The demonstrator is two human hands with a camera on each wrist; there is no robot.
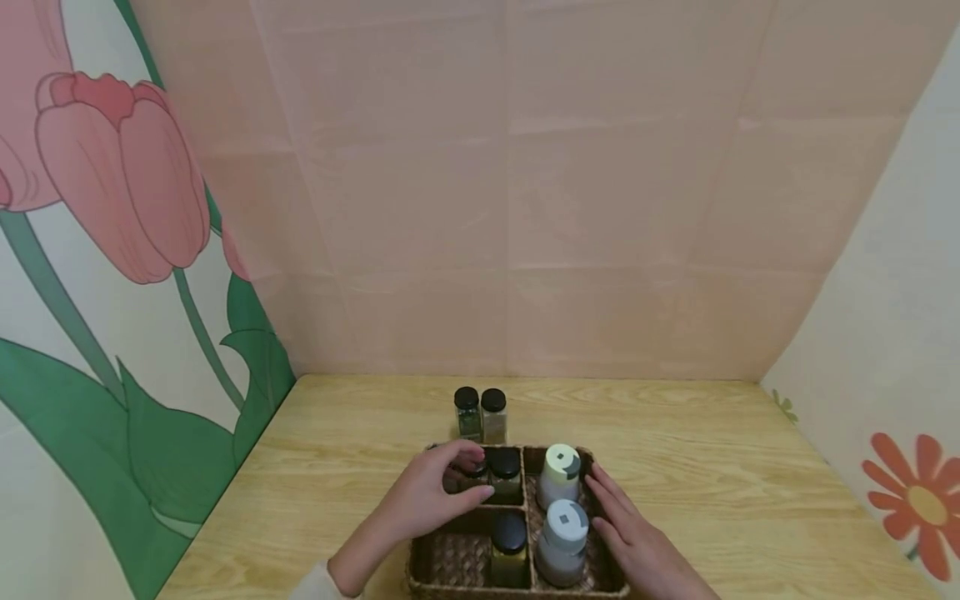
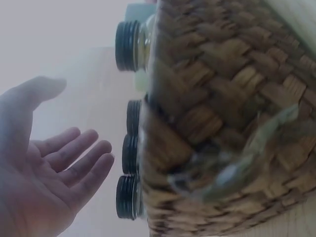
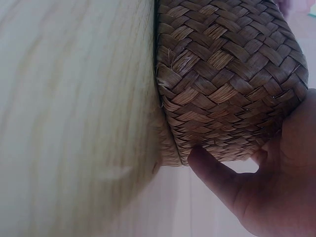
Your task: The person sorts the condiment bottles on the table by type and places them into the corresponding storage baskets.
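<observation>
My left hand (image 1: 431, 492) hovers over the back left compartment of a brown woven basket (image 1: 468, 521), thumb and fingers spread apart. In the left wrist view its palm faces several black jar lids (image 2: 130, 154), with nothing held. Black-lidded spice jars (image 1: 505, 475) stand in that compartment, partly hidden by the hand. Another black-lidded jar (image 1: 510, 550) stands in the front left compartment. Two white-capped bottles (image 1: 562, 542) stand in the long right compartment. My right hand (image 1: 633, 533) rests along the basket's right side with straight fingers; its thumb touches the woven wall in the right wrist view.
Two black-lidded spice jars (image 1: 481, 417) stand side by side on the wood-grain table (image 1: 675, 433), just behind the basket. A plain pinkish backdrop (image 1: 525, 208) rises at the table's far edge, with flower-printed sheets (image 1: 120, 183) on both sides.
</observation>
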